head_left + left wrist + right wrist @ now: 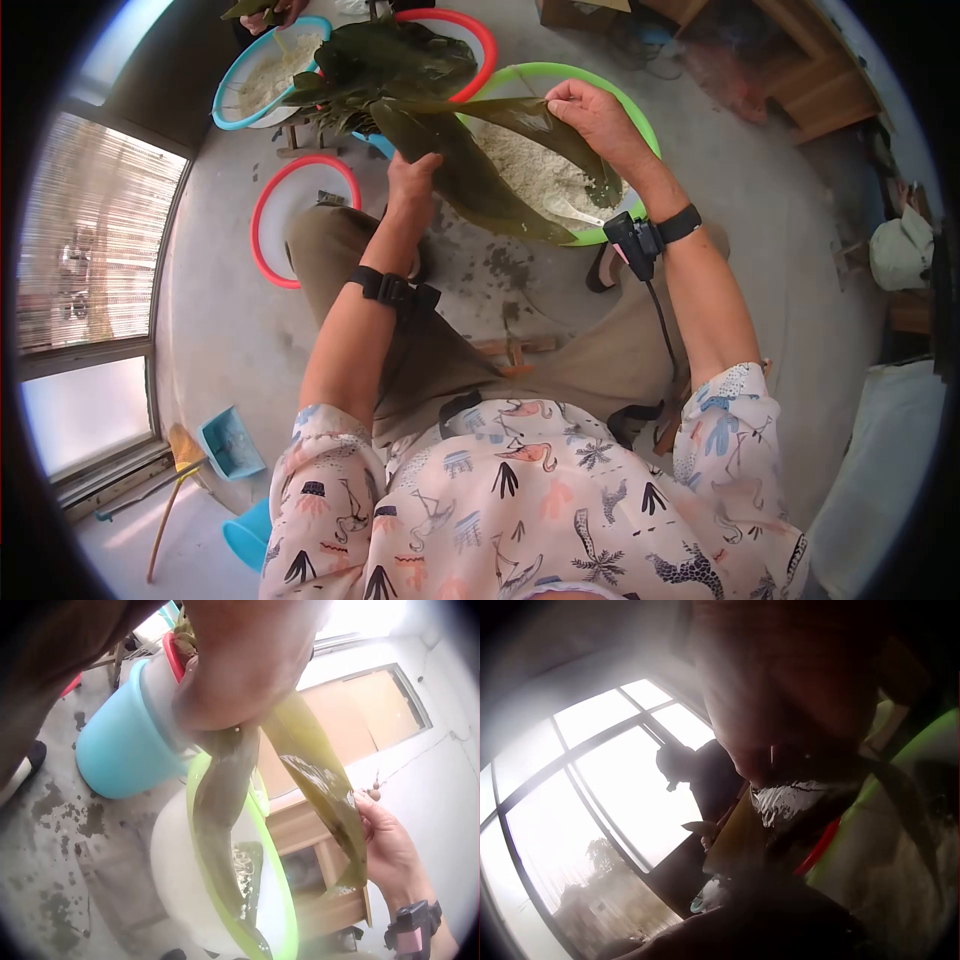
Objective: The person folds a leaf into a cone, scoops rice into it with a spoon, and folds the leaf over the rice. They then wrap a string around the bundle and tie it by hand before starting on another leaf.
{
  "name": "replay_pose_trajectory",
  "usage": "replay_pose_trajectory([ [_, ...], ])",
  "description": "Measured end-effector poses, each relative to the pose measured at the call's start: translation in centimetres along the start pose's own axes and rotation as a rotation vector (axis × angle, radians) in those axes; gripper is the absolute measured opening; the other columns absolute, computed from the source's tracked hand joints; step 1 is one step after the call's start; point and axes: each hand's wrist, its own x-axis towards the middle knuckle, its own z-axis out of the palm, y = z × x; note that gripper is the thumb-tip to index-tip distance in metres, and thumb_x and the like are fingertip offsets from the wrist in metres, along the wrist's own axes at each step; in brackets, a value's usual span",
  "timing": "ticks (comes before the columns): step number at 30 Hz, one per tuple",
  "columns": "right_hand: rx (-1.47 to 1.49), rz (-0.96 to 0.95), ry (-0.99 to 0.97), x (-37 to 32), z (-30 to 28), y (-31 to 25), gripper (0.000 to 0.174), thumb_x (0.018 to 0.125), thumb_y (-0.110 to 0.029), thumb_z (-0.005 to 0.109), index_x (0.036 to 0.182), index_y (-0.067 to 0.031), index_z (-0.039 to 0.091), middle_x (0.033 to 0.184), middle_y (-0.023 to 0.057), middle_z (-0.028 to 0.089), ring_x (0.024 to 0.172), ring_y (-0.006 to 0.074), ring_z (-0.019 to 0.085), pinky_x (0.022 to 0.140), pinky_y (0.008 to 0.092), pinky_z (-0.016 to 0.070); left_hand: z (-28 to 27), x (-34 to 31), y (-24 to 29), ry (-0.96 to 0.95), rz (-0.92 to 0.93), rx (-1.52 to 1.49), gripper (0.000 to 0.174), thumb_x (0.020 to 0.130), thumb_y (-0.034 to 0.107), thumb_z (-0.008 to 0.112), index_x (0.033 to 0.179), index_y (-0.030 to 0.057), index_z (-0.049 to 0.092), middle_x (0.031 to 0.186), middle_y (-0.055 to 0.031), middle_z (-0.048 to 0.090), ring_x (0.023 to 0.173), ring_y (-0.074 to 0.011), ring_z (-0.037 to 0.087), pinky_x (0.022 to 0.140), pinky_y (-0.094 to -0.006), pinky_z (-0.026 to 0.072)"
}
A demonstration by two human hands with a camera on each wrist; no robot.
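My left hand (412, 188) grips a broad, wet green leaf (465, 185) at its upper left part, in front of the leaf pile. The leaf slants down to the right over a green-rimmed basin (648, 125). With thumb and fingertips, my right hand (600, 122) pinches the edge of another long leaf strip (525, 112), which stretches between the two hands. In the left wrist view this strip (319, 776) hangs glossy and yellow-green, its tail below the right hand. White rice (515, 160) fills the basin, and a white spoon (575, 212) lies in it.
Dark leaves (400, 60) are heaped over a red-rimmed basin (488, 45). Farther left stands a blue-rimmed basin (222, 112) of rice, near another person's hand (290, 12). A second red-rimmed basin (262, 230) stands by the left knee. A blue dustpan (232, 448) is lower left.
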Motion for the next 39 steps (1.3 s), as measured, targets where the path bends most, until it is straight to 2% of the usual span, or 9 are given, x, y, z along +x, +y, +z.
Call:
replay_pose_trajectory([
  [3,0.081,0.092,0.014,-0.3,-1.5,-1.1,0.018,0.092,-0.015,0.057,0.104,-0.0018,0.063,0.093,0.0006,0.064,0.085,0.0079,0.057,0.077,0.0250,0.0462,0.2,-0.2,0.3,-0.042,-0.048,-0.025,0.039,0.078,-0.008,0.056,0.116,0.0012,0.055,0.104,-0.0080,0.062,0.094,-0.0209,0.061,0.084,-0.0333,0.0491],
  [7,0.147,-0.022,-0.020,-1.3,-2.5,-3.9,0.019,0.096,-0.012,0.054,0.111,-0.0026,0.061,0.099,0.0007,0.064,0.090,0.0064,0.060,0.081,0.0212,0.0496,0.0,0.4,-0.2,-0.084,-0.057,-0.067,0.036,0.080,-0.008,0.054,0.115,0.0022,0.055,0.103,-0.0075,0.062,0.093,-0.0215,0.061,0.083,-0.0345,0.0504],
  [9,0.331,0.037,-0.062,-1.6,-2.8,-4.8,0.022,0.096,-0.011,0.054,0.115,-0.0020,0.060,0.102,0.0014,0.065,0.092,0.0079,0.061,0.085,0.0223,0.0495,0.0,0.6,-0.1,-0.054,-0.090,-0.094,0.033,0.083,-0.005,0.053,0.116,0.0010,0.056,0.106,-0.0082,0.062,0.095,-0.0207,0.061,0.084,-0.0334,0.0495],
  [12,0.388,0.060,-0.154,-2.3,-3.9,-5.8,0.022,0.094,-0.008,0.054,0.113,-0.0016,0.060,0.104,0.0021,0.065,0.093,0.0081,0.061,0.086,0.0235,0.0490,0.9,0.2,0.7,-0.024,-0.132,-0.171,0.030,0.087,0.000,0.054,0.116,0.0014,0.056,0.108,-0.0086,0.062,0.098,-0.0202,0.061,0.085,-0.0332,0.0497],
  [19,0.116,0.026,-0.223,-5.2,-3.3,-9.4,0.029,0.088,-0.003,0.053,0.116,-0.0029,0.059,0.109,0.0010,0.063,0.097,0.0072,0.058,0.087,0.0227,0.0458,1.5,-0.3,1.5,-0.140,-0.013,-0.170,0.027,0.089,0.004,0.059,0.116,0.0035,0.057,0.108,-0.0066,0.064,0.097,-0.0190,0.063,0.086,-0.0327,0.0507],
  [21,0.123,0.047,-0.165,-6.0,-2.9,-10.3,0.038,0.081,-0.002,0.055,0.119,-0.0020,0.060,0.114,0.0014,0.061,0.102,0.0110,0.055,0.091,0.0267,0.0430,1.9,-0.4,1.8,-0.170,0.004,-0.191,0.027,0.089,0.004,0.059,0.116,0.0037,0.057,0.108,-0.0062,0.064,0.097,-0.0186,0.063,0.086,-0.0324,0.0506],
  [28,0.349,0.103,-0.180,-6.8,-3.3,-10.4,0.040,0.084,-0.001,0.052,0.124,-0.0016,0.054,0.113,0.0040,0.060,0.097,0.0097,0.057,0.081,0.0261,0.0480,4.7,-1.2,4.0,-0.326,0.072,-0.195,0.024,0.091,0.005,0.059,0.115,0.0050,0.059,0.108,-0.0040,0.065,0.098,-0.0150,0.062,0.087,-0.0300,0.0496],
  [30,0.497,0.184,-0.209,-6.6,-2.8,-11.0,0.038,0.087,-0.004,0.050,0.125,-0.0003,0.053,0.111,0.0050,0.061,0.090,0.0095,0.058,0.076,0.0249,0.0489,5.8,-1.3,4.7,-0.363,0.083,-0.189,0.024,0.092,0.006,0.058,0.115,0.0047,0.059,0.108,-0.0037,0.065,0.099,-0.0143,0.062,0.087,-0.0296,0.0492],
  [39,0.508,0.269,-0.237,-4.7,-3.1,-9.7,0.032,0.092,-0.006,0.048,0.123,-0.0010,0.054,0.099,0.0031,0.063,0.082,0.0089,0.060,0.071,0.0260,0.0499,9.1,-3.3,5.9,-0.573,0.155,-0.014,0.027,0.094,0.009,0.054,0.120,0.0021,0.059,0.110,-0.0008,0.063,0.100,-0.0084,0.056,0.088,-0.0254,0.0450],
])
